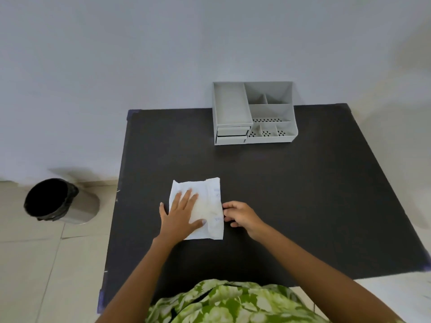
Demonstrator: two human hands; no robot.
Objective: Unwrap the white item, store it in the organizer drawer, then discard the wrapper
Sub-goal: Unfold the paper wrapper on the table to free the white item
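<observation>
A white wrapper [211,197] lies spread flat on the dark table [291,194], with a white item still on it, its edges hard to tell from the wrapper. My left hand [180,214] presses flat on the wrapper's left half, fingers apart. My right hand [240,216] is at the wrapper's right edge, fingertips pinched on that edge. The grey organizer [254,113] stands at the table's far edge; its two small drawers [232,135] at the front left are closed.
A round bin [50,200] with a black liner stands on the tiled floor left of the table. A wall rises directly behind the organizer. My green patterned clothing shows at the bottom edge.
</observation>
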